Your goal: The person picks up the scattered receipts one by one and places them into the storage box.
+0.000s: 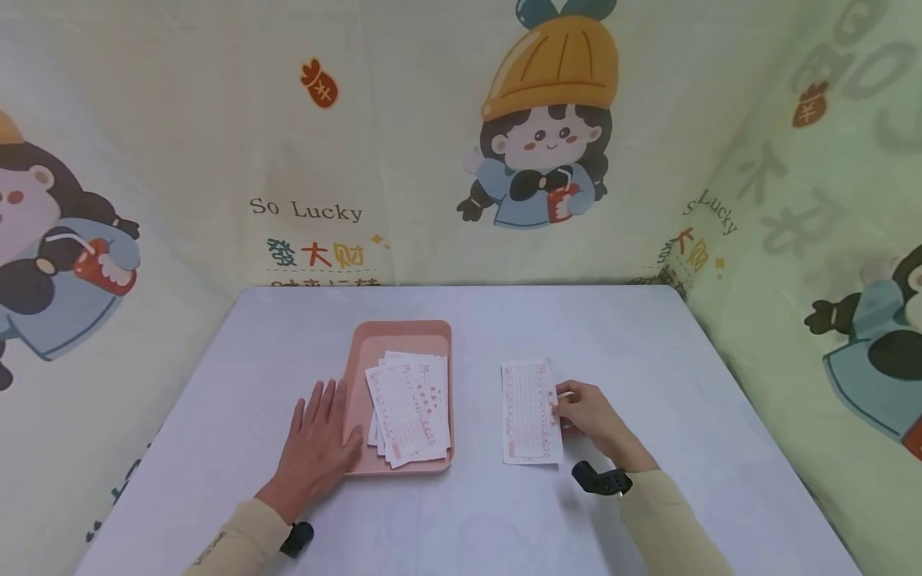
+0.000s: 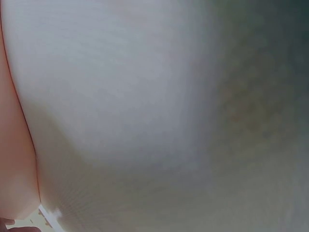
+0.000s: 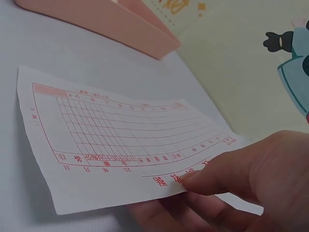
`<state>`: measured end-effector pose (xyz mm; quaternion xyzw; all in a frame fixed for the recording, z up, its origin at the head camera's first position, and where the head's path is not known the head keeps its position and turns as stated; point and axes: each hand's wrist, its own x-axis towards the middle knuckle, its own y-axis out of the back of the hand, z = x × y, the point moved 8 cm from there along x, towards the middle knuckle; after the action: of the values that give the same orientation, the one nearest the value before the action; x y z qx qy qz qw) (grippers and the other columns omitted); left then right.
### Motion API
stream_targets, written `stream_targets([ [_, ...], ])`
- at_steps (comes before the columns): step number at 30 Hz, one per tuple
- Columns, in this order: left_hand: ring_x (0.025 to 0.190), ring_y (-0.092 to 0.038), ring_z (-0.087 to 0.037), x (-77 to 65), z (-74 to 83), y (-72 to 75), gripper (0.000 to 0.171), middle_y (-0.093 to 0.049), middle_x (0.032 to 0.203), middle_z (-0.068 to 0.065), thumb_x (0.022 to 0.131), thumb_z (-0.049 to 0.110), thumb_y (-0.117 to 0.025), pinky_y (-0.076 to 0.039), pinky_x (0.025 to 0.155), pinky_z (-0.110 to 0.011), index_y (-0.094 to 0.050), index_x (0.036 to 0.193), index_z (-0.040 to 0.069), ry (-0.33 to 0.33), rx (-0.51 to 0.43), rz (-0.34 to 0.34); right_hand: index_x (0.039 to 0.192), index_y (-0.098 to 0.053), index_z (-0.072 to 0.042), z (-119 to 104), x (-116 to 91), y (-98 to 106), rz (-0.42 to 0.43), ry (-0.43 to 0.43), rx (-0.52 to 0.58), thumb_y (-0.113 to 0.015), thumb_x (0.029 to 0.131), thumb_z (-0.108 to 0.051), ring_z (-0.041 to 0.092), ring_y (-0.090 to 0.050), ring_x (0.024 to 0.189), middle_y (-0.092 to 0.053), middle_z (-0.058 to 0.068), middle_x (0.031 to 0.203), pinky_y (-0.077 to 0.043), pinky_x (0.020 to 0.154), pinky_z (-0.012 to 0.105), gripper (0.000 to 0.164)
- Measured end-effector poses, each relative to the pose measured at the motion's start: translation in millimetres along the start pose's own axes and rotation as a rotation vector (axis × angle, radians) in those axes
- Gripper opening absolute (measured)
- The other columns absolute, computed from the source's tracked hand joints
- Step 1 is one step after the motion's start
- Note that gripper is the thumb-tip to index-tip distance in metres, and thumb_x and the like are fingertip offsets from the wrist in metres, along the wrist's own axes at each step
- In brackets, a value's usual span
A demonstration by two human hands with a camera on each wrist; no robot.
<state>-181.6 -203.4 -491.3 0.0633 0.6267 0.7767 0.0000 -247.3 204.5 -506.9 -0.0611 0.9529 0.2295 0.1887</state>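
Observation:
My right hand (image 1: 591, 420) pinches one long edge of a paper receipt form (image 1: 529, 412), white with a red printed grid. In the right wrist view the thumb lies on top of the form (image 3: 120, 140) and the fingers are beneath it. My left hand (image 1: 320, 436) lies with fingers straight against the left side of a pink tray (image 1: 403, 334), its thumb over the rim. Several similar forms (image 1: 410, 408) lie overlapping in the tray. The left wrist view is mostly blurred white surface, with part of the hand (image 2: 14, 154) at its left edge.
A white-covered table (image 1: 461, 528) bears everything. Behind it and at the sides hangs cloth (image 1: 425, 160) printed with cartoon figures and lettering. Each wrist wears a black device, the right one (image 1: 601, 480) just below the form.

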Motion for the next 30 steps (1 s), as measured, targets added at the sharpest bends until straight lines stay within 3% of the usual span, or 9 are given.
stream_targets([
  [13, 0.151, -0.014, -0.044, 0.6, -0.8, -0.3, 0.077, -0.024, 0.161, -0.026, 0.097, 0.038, -0.046, -0.013, 0.121, -0.062, -0.018, 0.156, -0.002, 0.007, -0.002, -0.003, 0.129, -0.054, 0.002, 2.7, -1.0, -0.5, -0.098, -0.019, 0.193, -0.058, 0.092, -0.005, 0.019, -0.065, 0.081, -0.071, 0.012, 0.104, -0.054, 0.067, 0.029, 0.038],
  [30, 0.151, -0.014, -0.045, 0.2, -0.3, 1.5, 0.078, -0.024, 0.161, -0.026, 0.096, 0.038, -0.048, -0.013, 0.121, -0.063, -0.018, 0.156, -0.003, 0.009, -0.002, 0.003, 0.136, -0.05, 0.002, -8.6, -5.8, 2.2, -0.144, 0.002, 0.238, -0.056, 0.095, -0.01, 0.021, -0.066, 0.089, -0.069, 0.013, 0.113, -0.056, 0.074, 0.029, 0.043],
])
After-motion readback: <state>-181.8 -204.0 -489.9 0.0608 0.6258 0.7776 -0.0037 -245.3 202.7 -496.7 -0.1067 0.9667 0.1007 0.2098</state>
